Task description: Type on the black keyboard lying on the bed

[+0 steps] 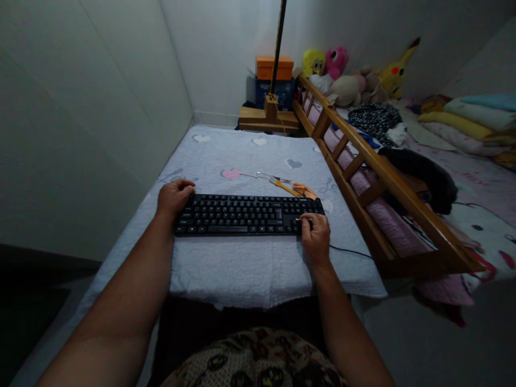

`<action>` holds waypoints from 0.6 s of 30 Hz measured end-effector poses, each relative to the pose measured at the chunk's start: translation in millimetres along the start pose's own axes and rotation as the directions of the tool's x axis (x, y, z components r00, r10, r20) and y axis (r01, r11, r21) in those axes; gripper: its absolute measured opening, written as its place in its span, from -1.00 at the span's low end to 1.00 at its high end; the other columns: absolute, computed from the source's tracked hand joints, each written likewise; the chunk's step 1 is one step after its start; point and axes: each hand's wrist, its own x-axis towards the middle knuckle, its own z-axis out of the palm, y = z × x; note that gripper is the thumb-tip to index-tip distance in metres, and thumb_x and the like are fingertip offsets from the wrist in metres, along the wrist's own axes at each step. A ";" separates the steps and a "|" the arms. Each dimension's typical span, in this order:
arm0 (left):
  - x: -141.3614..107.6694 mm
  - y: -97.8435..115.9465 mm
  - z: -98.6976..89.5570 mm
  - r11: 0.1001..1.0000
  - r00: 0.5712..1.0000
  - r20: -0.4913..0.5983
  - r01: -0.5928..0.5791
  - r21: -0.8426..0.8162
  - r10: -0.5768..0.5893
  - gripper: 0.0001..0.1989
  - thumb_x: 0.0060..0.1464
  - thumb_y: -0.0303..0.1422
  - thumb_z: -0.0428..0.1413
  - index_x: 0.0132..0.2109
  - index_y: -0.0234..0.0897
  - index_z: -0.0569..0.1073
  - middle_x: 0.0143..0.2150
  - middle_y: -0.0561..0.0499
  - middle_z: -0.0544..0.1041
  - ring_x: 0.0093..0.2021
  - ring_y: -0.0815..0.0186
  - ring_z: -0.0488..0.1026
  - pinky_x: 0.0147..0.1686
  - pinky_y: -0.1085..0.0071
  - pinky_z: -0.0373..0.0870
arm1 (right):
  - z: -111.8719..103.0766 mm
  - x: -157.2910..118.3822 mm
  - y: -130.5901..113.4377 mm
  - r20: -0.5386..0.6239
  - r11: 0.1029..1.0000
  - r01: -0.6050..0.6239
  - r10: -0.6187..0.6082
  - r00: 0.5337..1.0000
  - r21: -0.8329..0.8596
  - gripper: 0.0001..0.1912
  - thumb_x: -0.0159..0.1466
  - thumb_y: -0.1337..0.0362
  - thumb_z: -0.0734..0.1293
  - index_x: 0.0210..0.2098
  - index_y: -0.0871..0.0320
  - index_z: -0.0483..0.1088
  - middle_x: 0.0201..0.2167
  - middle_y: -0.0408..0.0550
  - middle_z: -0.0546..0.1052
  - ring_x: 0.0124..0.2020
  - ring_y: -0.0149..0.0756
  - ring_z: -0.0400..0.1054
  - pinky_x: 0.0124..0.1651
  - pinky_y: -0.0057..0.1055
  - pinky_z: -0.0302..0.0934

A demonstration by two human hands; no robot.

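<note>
A black keyboard lies flat across the middle of a table covered with a pale cloth. Its left end is gripped by my left hand, with the fingers bent around the upper left corner. My right hand is over the number keys at the right end, its thumb and index finger pinched together on something too small to make out. Behind the keyboard lie a brush with an orange handle, thin metal tools and a crumpled orange cloth.
A black cable runs right from the keyboard. Along the table's right side stands a wooden bed rail, with plush toys and bedding beyond. A wooden stand with a dark pole and an orange box are at the back. A pale wall rises at left.
</note>
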 end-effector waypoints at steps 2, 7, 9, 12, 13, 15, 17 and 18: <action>1.7 -4.3 1.5 1.000 1.000 -0.014 -0.013 -0.002 0.013 -0.71 -0.15 -0.22 0.15 -0.24 -0.18 0.61 -0.31 -0.01 0.61 -0.23 0.11 0.52 -0.15 0.26 0.43 | -0.8 -0.4 -0.4 0.002 1.000 0.010 -0.010 1.000 -0.005 -0.81 0.40 0.30 0.23 -0.31 0.05 0.44 -0.33 -0.05 0.57 -0.17 -0.10 0.37 0.00 -0.15 0.21; 4.7 -10.5 3.4 1.000 1.000 -0.001 -0.020 -0.014 0.020 -0.67 -0.13 -0.20 0.13 -0.21 -0.20 0.63 -0.32 -0.01 0.60 -0.26 0.14 0.51 -0.19 0.28 0.41 | -4.4 -1.5 -1.7 0.014 1.000 0.011 -0.012 1.000 0.002 -0.82 0.38 0.30 0.22 -0.34 0.05 0.41 -0.38 -0.08 0.53 -0.20 -0.12 0.36 -0.04 -0.16 0.19; 4.7 -10.3 3.1 1.000 1.000 0.002 -0.022 -0.016 0.022 -0.67 -0.12 -0.20 0.13 -0.21 -0.20 0.63 -0.32 -0.01 0.61 -0.26 0.15 0.51 -0.18 0.28 0.41 | -5.4 -1.9 -2.4 0.014 1.000 0.005 -0.005 1.000 0.004 -0.83 0.37 0.30 0.23 -0.35 0.05 0.40 -0.39 -0.08 0.52 -0.21 -0.12 0.35 -0.05 -0.16 0.19; 3.6 -8.9 2.3 0.999 1.000 0.003 -0.028 -0.021 0.028 -0.68 -0.13 -0.20 0.14 -0.22 -0.19 0.62 -0.31 -0.01 0.61 -0.25 0.14 0.51 -0.17 0.28 0.42 | -5.9 -2.5 -3.1 0.016 1.000 -0.006 0.006 1.000 0.001 -0.83 0.36 0.30 0.23 -0.36 0.04 0.39 -0.40 -0.09 0.51 -0.23 -0.12 0.35 -0.06 -0.17 0.19; 3.1 -8.3 2.0 0.999 1.000 0.003 -0.026 -0.020 0.026 -0.68 -0.13 -0.20 0.14 -0.22 -0.19 0.62 -0.31 -0.02 0.61 -0.24 0.13 0.51 -0.16 0.27 0.42 | -5.9 -2.7 -3.1 0.017 1.000 -0.008 0.008 1.000 0.002 -0.83 0.35 0.30 0.23 -0.36 0.04 0.39 -0.40 -0.09 0.51 -0.24 -0.12 0.35 -0.06 -0.17 0.19; 2.1 -7.0 1.6 1.000 1.000 0.006 -0.017 -0.018 0.017 -0.68 -0.13 -0.20 0.14 -0.22 -0.19 0.62 -0.31 -0.02 0.61 -0.23 0.12 0.52 -0.16 0.26 0.43 | -5.9 -3.0 -2.7 0.017 1.000 -0.006 0.006 1.000 0.007 -0.83 0.35 0.30 0.23 -0.36 0.04 0.39 -0.40 -0.09 0.51 -0.25 -0.12 0.35 -0.07 -0.17 0.19; 1.4 -5.3 1.1 1.000 1.000 0.007 -0.015 -0.021 0.015 -0.69 -0.13 -0.21 0.13 -0.22 -0.19 0.61 -0.30 -0.03 0.61 -0.23 0.12 0.52 -0.15 0.25 0.43 | -6.1 -3.1 -2.0 0.020 1.000 -0.003 0.002 1.000 0.017 -0.83 0.35 0.30 0.23 -0.36 0.04 0.40 -0.40 -0.09 0.51 -0.24 -0.12 0.35 -0.07 -0.17 0.19; 1.1 -4.4 0.9 1.000 1.000 0.007 -0.015 -0.022 0.015 -0.70 -0.13 -0.21 0.13 -0.23 -0.19 0.61 -0.31 -0.03 0.61 -0.23 0.12 0.52 -0.14 0.25 0.44 | -6.2 -3.1 -1.8 0.024 1.000 -0.002 0.001 1.000 0.020 -0.83 0.36 0.30 0.23 -0.36 0.04 0.40 -0.40 -0.09 0.51 -0.24 -0.12 0.35 -0.07 -0.17 0.19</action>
